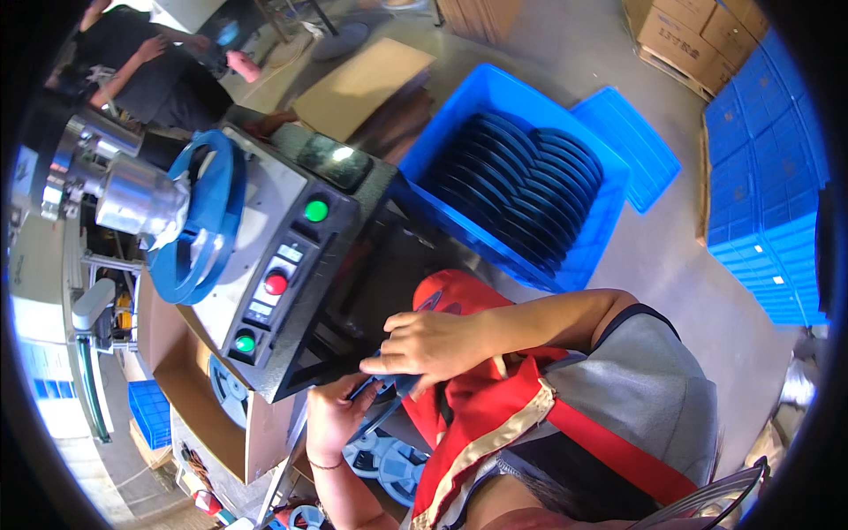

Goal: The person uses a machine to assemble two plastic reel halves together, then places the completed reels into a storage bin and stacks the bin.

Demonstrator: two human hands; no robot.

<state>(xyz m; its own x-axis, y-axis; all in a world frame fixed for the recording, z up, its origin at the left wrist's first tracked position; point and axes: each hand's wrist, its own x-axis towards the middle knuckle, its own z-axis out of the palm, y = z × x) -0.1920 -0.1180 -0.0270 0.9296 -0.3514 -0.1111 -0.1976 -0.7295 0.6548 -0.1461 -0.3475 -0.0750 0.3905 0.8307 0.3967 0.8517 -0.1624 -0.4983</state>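
Note:
In front of my body, both hands come together around a blue plastic reel part, seen nearly edge-on and largely hidden by fingers. My left hand is closed on its left side, thumb and fingers pinching. From the right, my right hand reaches over its top with curled fingers and thumb below. Underneath lie light blue spoked reels. Left of the hands stands a machine with a control panel bearing two green buttons and a red one. A blue reel sits against its metal spindle.
A blue crate beyond my right arm holds rows of dark discs. Its blue lid lies beside it. Stacked blue crates and cardboard boxes stand right. An open carton is below the machine. A person works at far left.

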